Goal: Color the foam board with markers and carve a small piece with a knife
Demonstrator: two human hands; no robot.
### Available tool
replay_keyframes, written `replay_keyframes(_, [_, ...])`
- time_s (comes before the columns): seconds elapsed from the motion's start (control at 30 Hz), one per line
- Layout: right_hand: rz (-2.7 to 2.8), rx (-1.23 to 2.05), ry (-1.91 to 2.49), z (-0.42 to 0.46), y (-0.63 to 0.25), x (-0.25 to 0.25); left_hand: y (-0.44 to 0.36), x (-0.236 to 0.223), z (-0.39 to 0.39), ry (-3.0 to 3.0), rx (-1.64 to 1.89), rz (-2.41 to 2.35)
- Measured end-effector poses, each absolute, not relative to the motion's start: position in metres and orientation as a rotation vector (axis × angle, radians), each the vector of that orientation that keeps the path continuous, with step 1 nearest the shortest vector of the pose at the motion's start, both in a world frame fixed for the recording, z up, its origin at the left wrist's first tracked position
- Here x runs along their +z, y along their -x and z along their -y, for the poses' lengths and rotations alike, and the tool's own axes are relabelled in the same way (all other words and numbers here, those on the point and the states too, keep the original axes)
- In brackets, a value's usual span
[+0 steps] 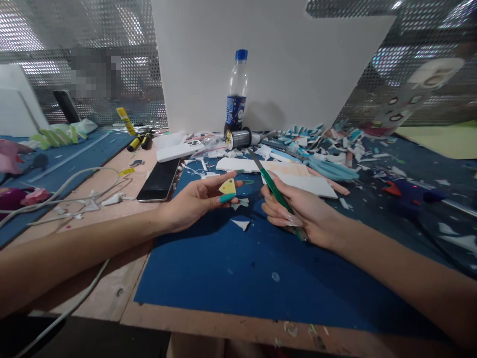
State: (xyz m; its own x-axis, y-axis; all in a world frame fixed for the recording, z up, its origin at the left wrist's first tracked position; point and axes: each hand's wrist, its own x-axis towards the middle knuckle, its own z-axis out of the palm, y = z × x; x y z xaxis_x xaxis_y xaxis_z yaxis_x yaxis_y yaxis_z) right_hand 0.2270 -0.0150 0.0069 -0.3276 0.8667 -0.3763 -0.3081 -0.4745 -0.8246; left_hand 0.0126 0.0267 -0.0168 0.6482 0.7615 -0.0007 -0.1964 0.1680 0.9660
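Observation:
Between the thumb and fingers of my left hand (194, 204) is a small yellow piece (227, 187) with dark dots. My right hand (298, 209) is wrapped round a green utility knife (276, 189), its blade pointing up and away from me. The two hands are apart, both above a blue mat (208, 278). Below them lies a white triangular scrap (241, 224). Just beyond the knife, white foam board pieces (316, 185) lie on the mat.
A bottle with a blue cap (236, 94) and a wire spool (239, 139) stand behind. Scraps (320, 139) pile up at the back right. A black phone (159, 180) lies left, a glue gun (406, 196) right. A white cable (70, 174) crosses the left side.

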Motion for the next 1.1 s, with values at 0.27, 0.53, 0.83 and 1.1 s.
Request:
replay_keyframes(0.27, [0.852, 1.902, 1.059, 0.016, -0.230, 0.005, -0.014, -0.014, -0.025, -1.174, 0.726, -0.574])
replay_keyframes(0.53, [0.894, 1.866, 1.093, 0.015, -0.230, 0.005, -0.011, -0.019, -0.028, -1.293, 0.730, -0.546])
replay_keyframes(0.83, [1.307, 1.349, 1.330, 0.009, -0.238, 0.006, -0.007, -0.014, -0.030, -1.718, 0.950, -0.784])
replay_keyframes(1.1, [1.230, 1.132, 1.006, 0.007, -0.242, 0.006, -0.009, -0.018, -0.033, -1.651, 0.895, -0.799])
